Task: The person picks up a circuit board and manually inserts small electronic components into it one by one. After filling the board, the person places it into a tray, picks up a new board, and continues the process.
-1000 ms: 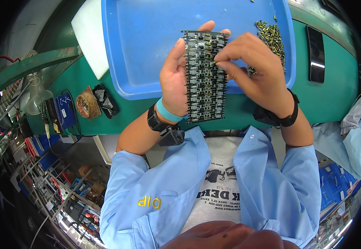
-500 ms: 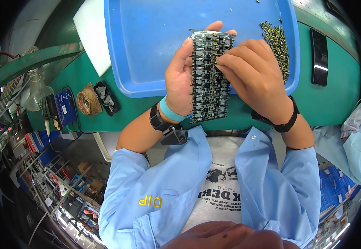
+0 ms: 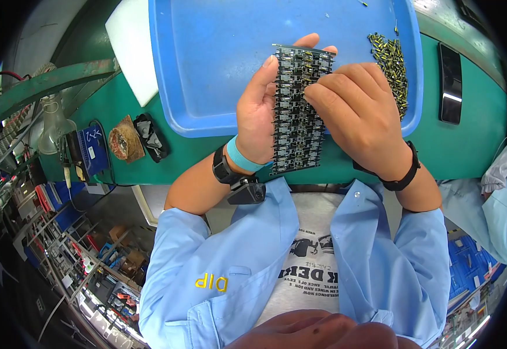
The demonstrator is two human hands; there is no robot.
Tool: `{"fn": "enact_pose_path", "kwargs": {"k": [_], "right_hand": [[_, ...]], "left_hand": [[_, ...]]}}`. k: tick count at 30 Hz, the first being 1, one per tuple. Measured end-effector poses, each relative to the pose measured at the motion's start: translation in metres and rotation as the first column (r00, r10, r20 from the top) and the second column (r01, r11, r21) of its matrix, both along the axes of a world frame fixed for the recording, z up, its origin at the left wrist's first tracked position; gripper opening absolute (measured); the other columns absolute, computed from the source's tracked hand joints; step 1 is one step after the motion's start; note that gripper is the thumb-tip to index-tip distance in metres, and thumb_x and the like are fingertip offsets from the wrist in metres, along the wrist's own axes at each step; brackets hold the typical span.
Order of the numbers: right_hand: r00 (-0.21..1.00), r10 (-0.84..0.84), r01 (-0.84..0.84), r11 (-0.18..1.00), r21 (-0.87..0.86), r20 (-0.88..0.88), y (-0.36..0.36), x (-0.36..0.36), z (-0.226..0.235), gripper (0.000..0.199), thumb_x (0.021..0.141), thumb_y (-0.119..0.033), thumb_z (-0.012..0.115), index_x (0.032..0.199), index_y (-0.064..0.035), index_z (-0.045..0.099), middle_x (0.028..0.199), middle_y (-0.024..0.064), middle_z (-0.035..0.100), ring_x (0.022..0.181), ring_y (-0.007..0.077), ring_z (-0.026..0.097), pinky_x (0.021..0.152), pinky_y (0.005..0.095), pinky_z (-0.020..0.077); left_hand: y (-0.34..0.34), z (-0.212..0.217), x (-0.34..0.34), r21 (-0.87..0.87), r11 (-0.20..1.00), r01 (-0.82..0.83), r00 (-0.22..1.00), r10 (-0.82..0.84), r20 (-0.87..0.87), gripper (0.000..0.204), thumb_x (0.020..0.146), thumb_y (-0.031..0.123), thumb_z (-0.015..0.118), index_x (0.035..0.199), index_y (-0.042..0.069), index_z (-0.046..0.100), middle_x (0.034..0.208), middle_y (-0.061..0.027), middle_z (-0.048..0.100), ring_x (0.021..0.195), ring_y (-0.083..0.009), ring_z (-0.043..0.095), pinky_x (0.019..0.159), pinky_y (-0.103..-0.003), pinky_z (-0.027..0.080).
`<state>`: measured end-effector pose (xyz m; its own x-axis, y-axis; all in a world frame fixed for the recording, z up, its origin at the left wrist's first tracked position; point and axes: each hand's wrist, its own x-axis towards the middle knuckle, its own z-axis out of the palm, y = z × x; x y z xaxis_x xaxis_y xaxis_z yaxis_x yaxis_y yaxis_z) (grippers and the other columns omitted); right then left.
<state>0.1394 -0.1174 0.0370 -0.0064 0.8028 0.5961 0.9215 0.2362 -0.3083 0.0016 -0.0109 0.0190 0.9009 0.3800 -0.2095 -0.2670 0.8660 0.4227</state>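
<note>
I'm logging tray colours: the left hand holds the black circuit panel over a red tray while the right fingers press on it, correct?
Not quite. In the head view the tray is blue, not red. The left hand does hold the black circuit panel over it, with the right hand fingers pressing on it.

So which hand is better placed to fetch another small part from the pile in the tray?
The right hand: it lies next to the pile of small parts, while the left hand is holding the circuit board.
</note>
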Motion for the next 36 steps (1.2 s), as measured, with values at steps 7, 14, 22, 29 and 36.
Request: {"fn": "enact_pose_path", "kwargs": {"k": [7,14,22,29,36], "right_hand": [[1.000,-0.015,0.016,1.000,-0.022,0.027,0.000,0.000,0.002,0.026,0.074,-0.004,0.078,0.099,-0.0040,0.070,0.096,0.0064,0.068,0.088,0.0256,0.065,0.078,0.0395,0.0503],[0.999,-0.015,0.016,1.000,-0.015,0.042,-0.001,-0.001,0.003,0.027,0.073,-0.005,0.076,0.100,-0.0040,0.070,0.097,0.0063,0.068,0.089,0.0253,0.065,0.078,0.0390,0.0500],[0.999,0.011,-0.012,1.000,0.017,0.049,0.002,0.000,-0.001,0.032,0.072,-0.007,0.075,0.104,-0.0047,0.072,0.099,0.0055,0.068,0.090,0.0247,0.065,0.077,0.0385,0.0491],[0.995,0.076,-0.078,0.996,0.031,0.069,0.001,0.011,-0.004,0.043,0.069,-0.007,0.076,0.112,-0.0073,0.076,0.103,0.0050,0.068,0.095,0.0255,0.064,0.078,0.0398,0.0488],[0.994,0.104,-0.104,0.995,0.004,-0.019,0.000,0.021,-0.001,0.043,0.073,-0.004,0.078,0.115,-0.0085,0.076,0.105,0.0055,0.067,0.093,0.0270,0.063,0.079,0.0410,0.0498]], "left_hand": [[0.000,-0.001,0.000,-0.031,0.999,-0.010,1.000,0.010,0.012,0.065,0.112,0.043,0.031,0.164,0.004,0.030,0.162,-0.0229,0.043,0.146,-0.0320,0.048,0.125,-0.045,0.036],[-0.001,0.004,0.000,-0.037,0.999,-0.018,1.000,0.018,0.007,0.060,0.114,0.039,0.029,0.160,0.002,0.037,0.154,-0.0186,0.053,0.136,-0.0260,0.057,0.119,-0.041,0.042],[0.001,0.001,0.000,-0.052,0.999,-0.014,1.000,0.016,0.023,0.060,0.114,0.040,0.029,0.160,0.002,0.037,0.154,-0.0194,0.053,0.137,-0.0272,0.057,0.120,-0.042,0.042],[0.009,-0.005,-0.004,-0.281,0.959,0.041,0.984,0.010,0.179,0.061,0.114,0.044,0.029,0.162,0.006,0.036,0.160,-0.0216,0.046,0.142,-0.0323,0.052,0.122,-0.046,0.041],[0.010,-0.007,-0.001,-0.320,0.946,0.046,0.988,0.005,0.157,0.061,0.113,0.048,0.031,0.163,0.012,0.035,0.162,-0.0201,0.042,0.148,-0.0372,0.045,0.124,-0.056,0.037]]}}
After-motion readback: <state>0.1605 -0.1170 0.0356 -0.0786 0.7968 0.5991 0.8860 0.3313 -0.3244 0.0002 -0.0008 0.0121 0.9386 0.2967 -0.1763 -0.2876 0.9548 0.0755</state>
